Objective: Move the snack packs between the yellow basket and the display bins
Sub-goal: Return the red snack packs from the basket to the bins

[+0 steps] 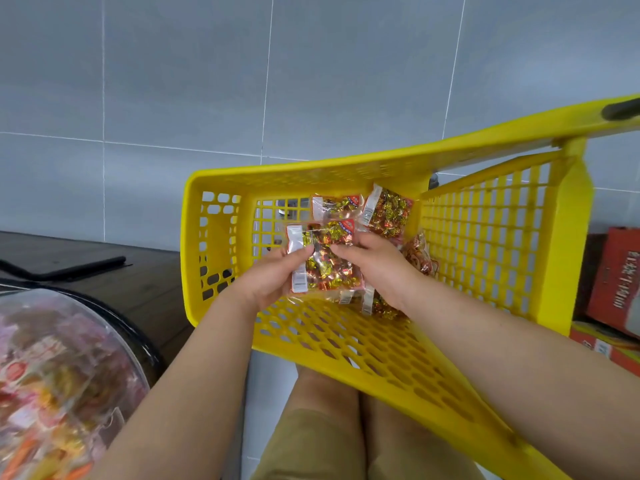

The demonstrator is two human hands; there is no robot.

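Head cam: clear plastic snack pack of gold and red wrapped candies (323,263), gripped at its white label edge by left hand (272,278), pinched on top by right hand (379,270), over yellow perforated basket (221,176) with more packs (388,211) inside. Label print too blurry to read, ditto red cardboard boxes (616,282).

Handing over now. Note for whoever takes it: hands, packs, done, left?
The left hand grips the held snack pack by its left edge, over the yellow basket.
The right hand holds the same pack's right side.
Several other packs lie in the basket.
The display bin at lower left already holds snacks.
Done: one pack in hand. Left: likely carry it to the bin, then the rest.
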